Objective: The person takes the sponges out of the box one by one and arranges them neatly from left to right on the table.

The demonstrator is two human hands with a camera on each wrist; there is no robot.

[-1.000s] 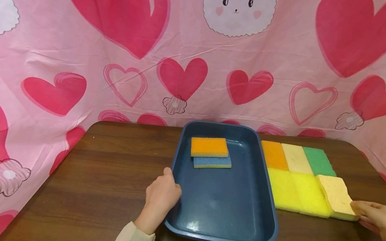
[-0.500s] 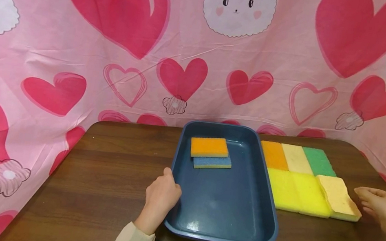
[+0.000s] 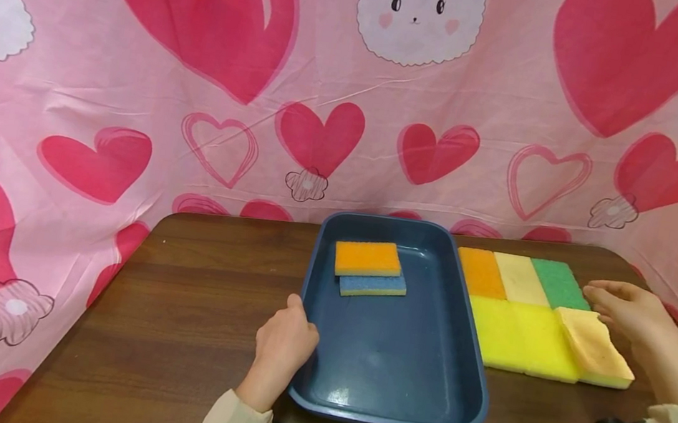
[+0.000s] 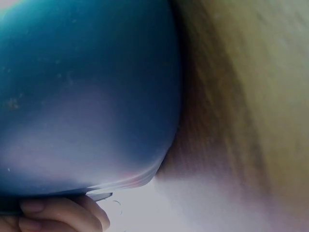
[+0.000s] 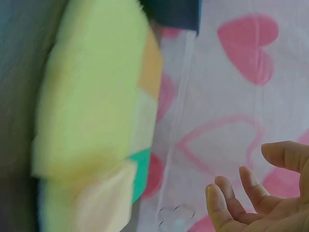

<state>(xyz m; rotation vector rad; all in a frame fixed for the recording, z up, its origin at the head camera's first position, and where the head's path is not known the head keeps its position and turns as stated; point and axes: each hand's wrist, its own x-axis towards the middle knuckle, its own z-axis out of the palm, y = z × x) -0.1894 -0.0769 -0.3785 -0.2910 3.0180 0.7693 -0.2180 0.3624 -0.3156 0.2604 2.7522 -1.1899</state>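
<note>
My left hand grips the left rim of a dark blue rectangular tray; in the left wrist view its curled fingers show at the rim. Inside the tray, an orange sponge partly overlaps a blue sponge. To the right, my right hand hovers by a green sponge and a pale peach sponge with a curled surface. In the right wrist view its fingers and thumb are spread apart with nothing between them.
Beside the tray's right wall lie another orange sponge, a cream sponge and bright yellow sponges, packed edge to edge. A pink cloth with hearts hangs behind the wooden table.
The right hand has let go of the peach sponge's corner, risen, and moved away from me and left toward the green sponge. Left hand and tray are unmoved.
</note>
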